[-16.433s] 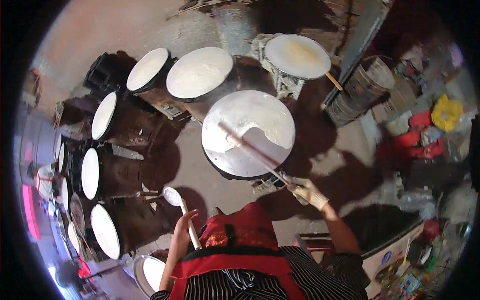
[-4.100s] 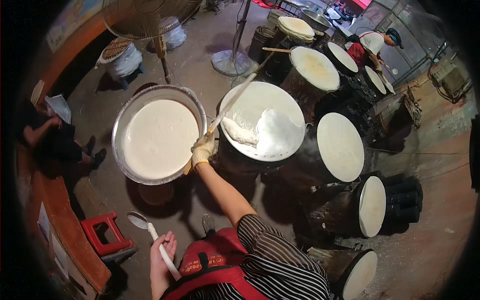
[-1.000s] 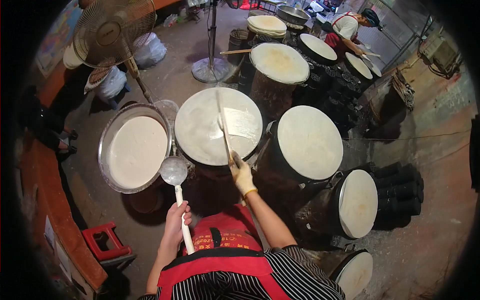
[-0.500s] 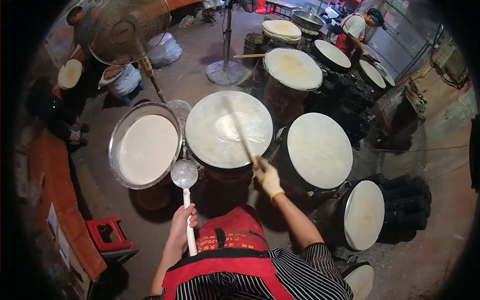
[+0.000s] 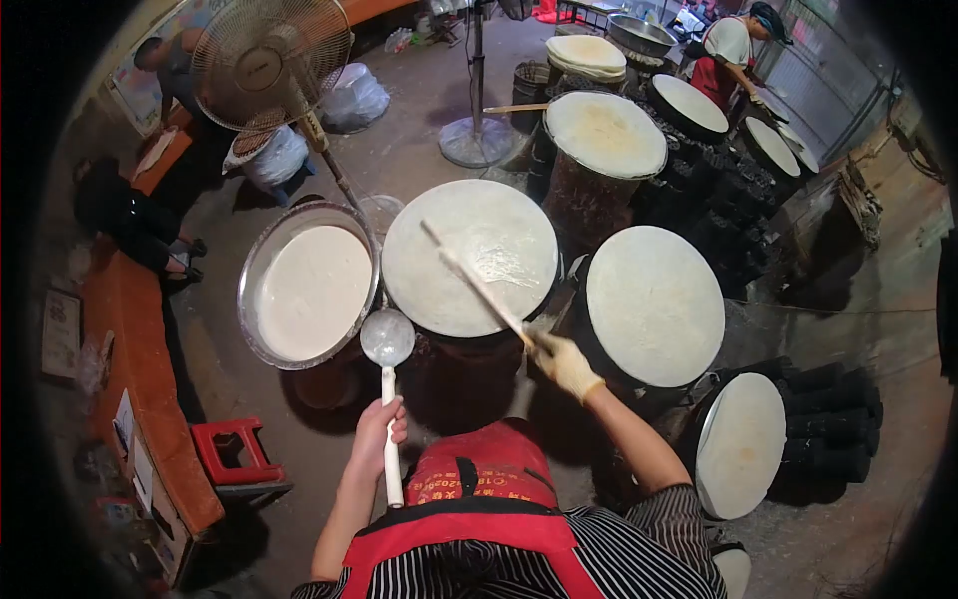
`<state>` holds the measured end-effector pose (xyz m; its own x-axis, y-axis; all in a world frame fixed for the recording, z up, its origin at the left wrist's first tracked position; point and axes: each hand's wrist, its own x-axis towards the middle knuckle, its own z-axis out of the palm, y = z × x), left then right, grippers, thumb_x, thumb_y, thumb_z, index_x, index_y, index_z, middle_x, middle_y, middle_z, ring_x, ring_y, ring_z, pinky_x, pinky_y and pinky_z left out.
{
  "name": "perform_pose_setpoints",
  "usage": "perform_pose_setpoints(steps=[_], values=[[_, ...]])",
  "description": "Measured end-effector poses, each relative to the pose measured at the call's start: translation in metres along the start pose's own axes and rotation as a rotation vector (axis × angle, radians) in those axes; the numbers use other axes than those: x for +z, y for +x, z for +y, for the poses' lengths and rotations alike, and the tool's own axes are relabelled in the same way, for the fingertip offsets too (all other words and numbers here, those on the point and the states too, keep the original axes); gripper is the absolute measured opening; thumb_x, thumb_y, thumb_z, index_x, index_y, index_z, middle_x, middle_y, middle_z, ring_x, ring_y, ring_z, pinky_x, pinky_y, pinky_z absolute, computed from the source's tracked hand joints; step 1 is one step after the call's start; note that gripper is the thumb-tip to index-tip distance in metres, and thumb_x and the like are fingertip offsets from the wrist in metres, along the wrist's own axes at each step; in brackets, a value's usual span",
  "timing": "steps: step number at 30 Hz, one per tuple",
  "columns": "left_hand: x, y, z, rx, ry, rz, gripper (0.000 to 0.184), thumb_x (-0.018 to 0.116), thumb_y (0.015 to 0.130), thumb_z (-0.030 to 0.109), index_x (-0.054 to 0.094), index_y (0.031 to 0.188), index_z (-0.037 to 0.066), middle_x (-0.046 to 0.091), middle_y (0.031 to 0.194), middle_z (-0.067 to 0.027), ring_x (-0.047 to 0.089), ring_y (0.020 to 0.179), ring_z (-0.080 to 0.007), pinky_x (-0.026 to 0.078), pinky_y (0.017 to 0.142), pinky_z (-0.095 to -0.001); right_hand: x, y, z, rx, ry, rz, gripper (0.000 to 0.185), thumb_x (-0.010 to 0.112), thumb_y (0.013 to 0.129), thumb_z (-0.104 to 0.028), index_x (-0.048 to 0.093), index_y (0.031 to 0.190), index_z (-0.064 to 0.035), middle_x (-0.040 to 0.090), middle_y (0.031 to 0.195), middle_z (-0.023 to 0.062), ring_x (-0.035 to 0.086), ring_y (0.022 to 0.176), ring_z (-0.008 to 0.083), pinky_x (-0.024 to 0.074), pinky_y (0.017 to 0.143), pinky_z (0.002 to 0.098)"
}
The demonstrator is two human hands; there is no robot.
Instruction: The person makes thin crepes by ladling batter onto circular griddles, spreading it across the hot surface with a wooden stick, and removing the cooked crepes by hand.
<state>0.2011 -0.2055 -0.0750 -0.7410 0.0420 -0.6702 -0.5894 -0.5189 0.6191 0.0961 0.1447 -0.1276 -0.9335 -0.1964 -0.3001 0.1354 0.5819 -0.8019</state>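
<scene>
My left hand (image 5: 379,437), bare, is wrapped round the white handle of a ladle (image 5: 387,337) held upright in front of me. The ladle's round bowl is beside the near rim of a metal basin (image 5: 247,329) of pale batter (image 5: 314,290). My right hand (image 5: 565,365), in a pale work glove, grips a wooden stick (image 5: 479,285). That stick slants up and left across a round griddle covered by a thin layer of batter (image 5: 449,220). A wet, shiny patch shows near the middle of the layer. Whether the stick touches the batter I cannot tell.
More round griddles with pale flatbreads (image 5: 654,304) stand right and behind. Stacked black cylinders (image 5: 828,424) lie at the right. A standing fan (image 5: 269,65) is at back left, a red stool (image 5: 238,451) at left. A co-worker (image 5: 726,60) bends over griddles at back right.
The stick has swept over the griddle, and the white pool of batter in the middle has spread thin. The view has shifted slightly. At left, a person's flatbread has gone down to the ledge.
</scene>
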Motion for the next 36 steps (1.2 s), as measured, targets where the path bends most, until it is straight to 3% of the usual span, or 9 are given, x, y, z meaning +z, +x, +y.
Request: perform_pose_setpoints(steps=[2, 4, 8, 20, 24, 26, 28, 33, 36], values=[[0.009, 0.013, 0.011, 0.037, 0.07, 0.015, 0.01, 0.056, 0.096, 0.012, 0.049, 0.092, 0.006, 0.048, 0.073, 0.0001, 0.042, 0.054, -0.0053, 0.033, 0.042, -0.0182, 0.019, -0.033, 0.036, -0.192, -0.08, 0.079, 0.044, 0.061, 0.091, -0.025, 0.054, 0.133, -0.0169, 0.066, 0.095, 0.0237, 0.068, 0.084, 0.0341, 0.0513, 0.074, 0.0382], [0.017, 0.038, 0.026, 0.07, 0.139, 0.005, 0.012, 0.056, 0.096, 0.013, 0.048, 0.089, 0.007, 0.048, 0.071, 0.0008, 0.043, 0.053, -0.0054, 0.034, 0.041, -0.0186, 0.015, -0.07, 0.032, -0.094, 0.025, 0.036, 0.042, 0.059, 0.093, -0.018, 0.054, 0.133, -0.0059, 0.064, 0.12, 0.0188, 0.061, 0.114, 0.0186, 0.0454, 0.094, 0.0282], [0.033, 0.111, 0.048, 0.117, 0.286, -0.05, 0.013, 0.053, 0.095, 0.01, 0.043, 0.087, 0.006, 0.042, 0.07, -0.0006, 0.042, 0.052, -0.0086, 0.035, 0.041, -0.0228, 0.061, -0.075, 0.042, 0.046, 0.227, 0.428, 0.044, 0.058, 0.094, -0.016, 0.051, 0.135, -0.0025, 0.059, 0.129, 0.0188, 0.058, 0.119, 0.0222, 0.0436, 0.098, 0.029], [0.072, 0.163, 0.03, 0.018, 0.254, 0.097, 0.014, 0.045, 0.089, -0.002, 0.037, 0.1, -0.002, 0.042, 0.072, -0.0078, 0.045, 0.051, -0.0164, 0.043, 0.039, -0.0306, 0.176, -0.043, -0.006, 0.023, 0.481, 0.498, 0.042, 0.057, 0.094, -0.007, 0.05, 0.133, 0.0051, 0.057, 0.133, 0.0129, 0.052, 0.124, 0.0168, 0.0365, 0.105, 0.0267], [0.068, 0.173, 0.038, -0.118, 0.082, -0.031, 0.006, 0.043, 0.084, -0.004, 0.042, 0.088, -0.001, 0.042, 0.065, -0.0061, 0.043, 0.046, -0.0168, 0.038, 0.039, -0.0267, 0.237, -0.019, 0.011, -0.047, 0.974, 0.324, 0.039, 0.058, 0.094, -0.005, 0.054, 0.132, -0.001, 0.063, 0.115, 0.0036, 0.061, 0.094, 0.0104, 0.0491, 0.082, 0.0224], [0.02, 0.199, 0.076, -0.537, -0.466, -0.483, 0.012, 0.041, 0.095, 0.007, 0.042, 0.085, 0.0, 0.045, 0.064, -0.0006, 0.043, 0.045, -0.0079, 0.039, 0.038, -0.0212, 0.172, -0.057, -0.067, 0.313, 0.981, 0.137, 0.036, 0.058, 0.095, -0.015, 0.059, 0.13, -0.0094, 0.056, 0.078, -0.0049, 0.046, 0.057, 0.0062, 0.0403, 0.052, 0.0216], [0.014, 0.121, 0.132, -0.538, -0.37, -0.586, 0.018, 0.039, 0.101, 0.011, 0.045, 0.097, -0.006, 0.045, 0.069, -0.0003, 0.04, 0.044, -0.0039, 0.038, 0.034, -0.0157, 0.167, -0.043, -0.047, 0.003, 0.815, 0.437, 0.033, 0.059, 0.094, -0.017, 0.061, 0.125, -0.0061, 0.056, 0.076, -0.0037, 0.045, 0.058, 0.006, 0.0396, 0.053, 0.0211], [-0.015, 0.08, 0.164, -0.653, -0.357, -0.539, 0.015, 0.044, 0.101, 0.013, 0.046, 0.095, -0.001, 0.042, 0.067, -0.0004, 0.036, 0.045, -0.0042, 0.033, 0.032, -0.015, 0.193, -0.045, -0.044, 0.062, 0.147, 0.632, 0.046, 0.056, 0.088, -0.01, 0.051, 0.133, -0.0007, 0.069, 0.096, 0.017, 0.065, 0.081, 0.0229, 0.0501, 0.078, 0.0312], [-0.038, 0.074, 0.17, -0.668, -0.35, -0.418, 0.013, 0.043, 0.1, 0.01, 0.047, 0.095, -0.001, 0.041, 0.067, -0.0006, 0.036, 0.047, -0.0049, 0.032, 0.033, -0.0153, 0.22, -0.077, -0.087, 0.125, -0.217, 0.337, 0.044, 0.057, 0.092, -0.033, 0.051, 0.136, -0.027, 0.066, 0.09, 0.0237, 0.064, 0.08, 0.0423, 0.0514, 0.073, 0.0476]])
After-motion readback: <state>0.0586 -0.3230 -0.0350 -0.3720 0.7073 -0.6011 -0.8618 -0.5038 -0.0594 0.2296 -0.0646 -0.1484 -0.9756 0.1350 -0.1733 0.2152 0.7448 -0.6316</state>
